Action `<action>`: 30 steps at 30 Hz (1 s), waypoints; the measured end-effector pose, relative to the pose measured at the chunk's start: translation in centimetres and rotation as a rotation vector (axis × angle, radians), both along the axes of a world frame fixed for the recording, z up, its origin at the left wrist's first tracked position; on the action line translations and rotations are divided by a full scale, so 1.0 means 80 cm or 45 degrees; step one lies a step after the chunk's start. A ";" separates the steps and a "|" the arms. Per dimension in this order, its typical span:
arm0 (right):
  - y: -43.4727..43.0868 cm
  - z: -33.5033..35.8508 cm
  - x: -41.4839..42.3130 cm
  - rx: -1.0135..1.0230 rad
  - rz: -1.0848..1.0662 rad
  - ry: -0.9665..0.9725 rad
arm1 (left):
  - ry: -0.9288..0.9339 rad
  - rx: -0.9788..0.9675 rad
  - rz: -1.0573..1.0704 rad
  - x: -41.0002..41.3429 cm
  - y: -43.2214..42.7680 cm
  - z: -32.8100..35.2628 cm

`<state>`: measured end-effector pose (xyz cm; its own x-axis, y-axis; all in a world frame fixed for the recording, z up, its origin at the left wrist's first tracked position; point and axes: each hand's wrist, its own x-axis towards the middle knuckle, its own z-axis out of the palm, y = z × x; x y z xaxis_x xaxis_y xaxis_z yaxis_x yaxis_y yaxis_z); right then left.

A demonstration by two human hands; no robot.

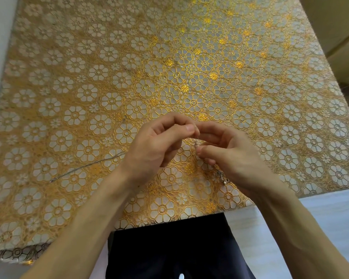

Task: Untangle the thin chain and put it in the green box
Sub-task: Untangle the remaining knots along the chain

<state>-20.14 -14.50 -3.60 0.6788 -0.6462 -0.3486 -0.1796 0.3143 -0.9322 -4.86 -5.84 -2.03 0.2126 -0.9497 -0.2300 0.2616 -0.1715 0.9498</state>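
Dark trousers (169,252) are sitting closest to the lens, with both bare forearms reaching up over them to the table (320,200). The left hand (155,146) is curling its fingers, thumb and forefinger pressing together at the tips. The right hand (230,156) is meeting it fingertip to fingertip, so both grips are clamping on the chain (195,144). A short bit of it is hanging in the gap between the two thumbs, just above the gold flowery cloth (169,67) that's covering the table. The rest is trailing off left, lying slack on the cloth and running in behind the left hand. Some small shiny bits, maybe the clasp (222,176), are dangling under the right palm near the table's front edge. Too fine to tell where the knot is sitting.
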 end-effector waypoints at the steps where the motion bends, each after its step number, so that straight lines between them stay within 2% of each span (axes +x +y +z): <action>1: 0.000 0.001 0.000 -0.013 0.009 0.003 | 0.012 0.002 0.003 0.002 0.000 0.000; 10: -0.006 -0.004 -0.007 0.037 0.000 0.010 | 0.021 0.061 0.137 0.029 0.011 -0.003; 15: -0.004 -0.005 -0.006 -0.044 -0.008 0.026 | 0.056 0.051 0.090 0.025 0.010 0.003; 19: -0.003 -0.004 -0.005 -0.086 -0.027 -0.015 | -0.013 0.037 -0.028 0.018 0.009 0.003; 26: -0.008 -0.007 -0.007 -0.069 -0.053 -0.035 | -0.079 0.039 0.032 0.023 0.010 -0.003; 30: -0.006 -0.012 -0.003 -0.057 -0.115 -0.019 | -0.103 0.019 -0.124 0.021 0.012 -0.003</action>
<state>-20.38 -14.98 -4.55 0.6218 -0.7199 -0.3084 -0.1384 0.2865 -0.9480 -3.15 -4.91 -2.26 0.1381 -0.9633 -0.2304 0.1653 -0.2069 0.9643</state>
